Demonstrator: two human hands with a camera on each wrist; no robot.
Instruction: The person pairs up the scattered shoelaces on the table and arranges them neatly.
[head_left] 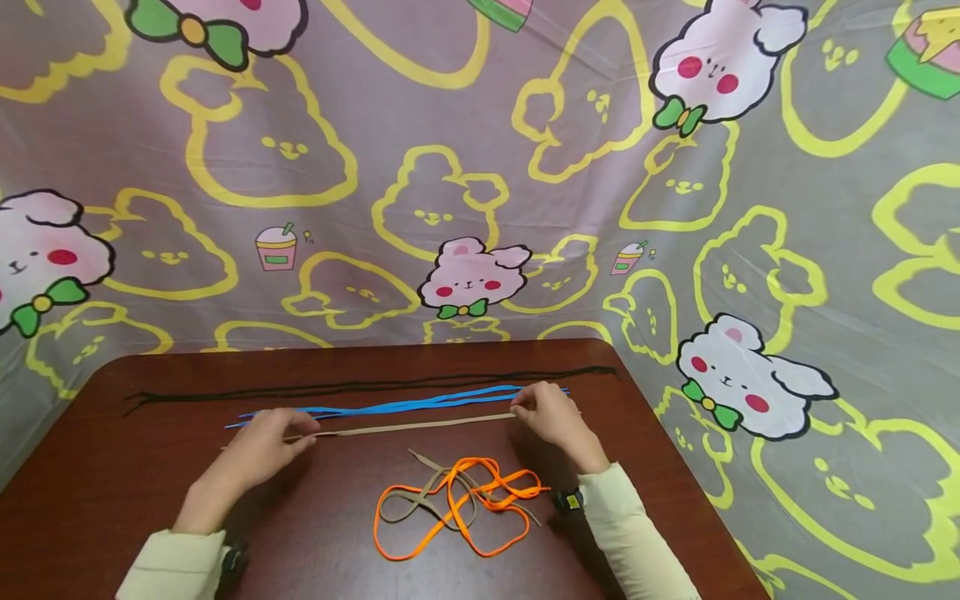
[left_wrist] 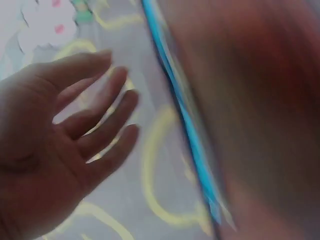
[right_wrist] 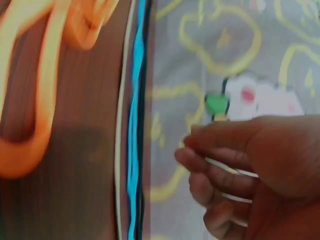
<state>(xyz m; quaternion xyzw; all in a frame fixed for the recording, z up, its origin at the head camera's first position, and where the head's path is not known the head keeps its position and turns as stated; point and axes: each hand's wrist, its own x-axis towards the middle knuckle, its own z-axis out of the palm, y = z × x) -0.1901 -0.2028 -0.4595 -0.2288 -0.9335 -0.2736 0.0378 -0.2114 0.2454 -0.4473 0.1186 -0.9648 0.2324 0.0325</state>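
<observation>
I've got both arms reaching in from the near edge of the table [head_left: 300,517], wrists angled inward! Left hand [head_left: 258,450] hovers by the left end of the straight tan lace [head_left: 423,424], fingers loosely spread, nothing in them. Right hand [head_left: 551,412] hangs over the lace's other end, fingers softly curled, thumb close to the index finger, also empty. That lace runs side to side across mid-table; beyond it, blue laces [head_left: 412,406], then black laces [head_left: 300,389] along the far edge. Nearer my edge, an orange lace [head_left: 452,500] tangles with another tan one!
</observation>
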